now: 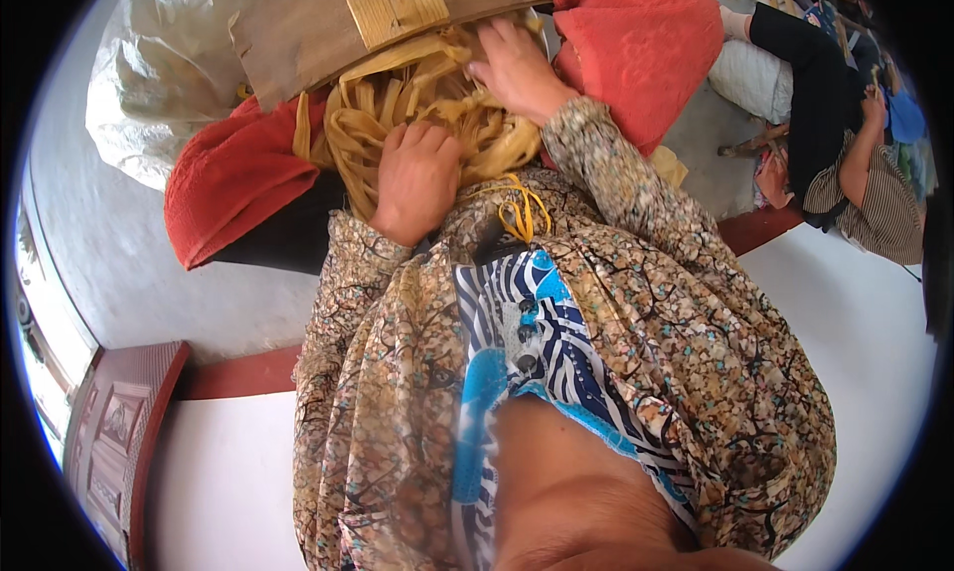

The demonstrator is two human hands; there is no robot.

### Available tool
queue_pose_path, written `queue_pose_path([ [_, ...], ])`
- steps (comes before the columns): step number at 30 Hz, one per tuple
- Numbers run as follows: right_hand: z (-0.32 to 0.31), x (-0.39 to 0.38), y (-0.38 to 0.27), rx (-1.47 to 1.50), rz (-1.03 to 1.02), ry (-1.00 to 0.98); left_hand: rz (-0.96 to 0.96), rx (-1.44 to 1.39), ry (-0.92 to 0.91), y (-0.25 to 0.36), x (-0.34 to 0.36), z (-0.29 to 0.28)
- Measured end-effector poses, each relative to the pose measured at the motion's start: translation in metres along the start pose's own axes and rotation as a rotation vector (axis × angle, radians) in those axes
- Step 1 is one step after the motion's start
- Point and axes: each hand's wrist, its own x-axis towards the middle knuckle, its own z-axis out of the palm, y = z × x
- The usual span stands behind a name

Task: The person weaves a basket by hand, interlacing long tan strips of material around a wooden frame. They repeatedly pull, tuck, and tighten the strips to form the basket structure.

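A loose heap of flat yellow-tan strips (427, 94), which look like dried plant fibre, lies in my lap. My left hand (417, 173) rests on the near side of the heap, its fingers bent down over the strips and their tips hidden among them. Farther off and to the right, my right hand (517, 69) reaches over the heap, back up, with thumb and fingers apart and touching strips. Beyond both hands a brown wooden board (298, 49) lies across my knees, and a paler wood block (393, 9) is on it.
Red cloth (636, 59) covers my legs on both sides. A large white plastic sack (159, 74) stands at the far left. To the right, another person (855, 173) sits beside a white sack (752, 82). A carved wooden door (119, 432) is at lower left.
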Motion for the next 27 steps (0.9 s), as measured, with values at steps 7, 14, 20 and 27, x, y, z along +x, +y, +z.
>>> queue_pose_path([
  [7,-0.035,0.0,-0.007,0.091,-0.124,-0.014,-0.114,-0.285,0.243,0.0,-0.002,0.003],
  [14,-0.093,-0.015,-0.013,0.324,-0.154,-0.287,-0.405,-0.331,0.447,0.0,-0.031,-0.034],
  [20,-0.084,-0.05,-0.044,0.225,-0.38,-0.349,-0.338,-0.237,0.074,0.015,-0.064,-0.029],
  [27,-0.079,-0.06,-0.022,0.162,-0.504,-0.214,-0.364,-0.052,0.265,-0.012,-0.021,0.006],
])
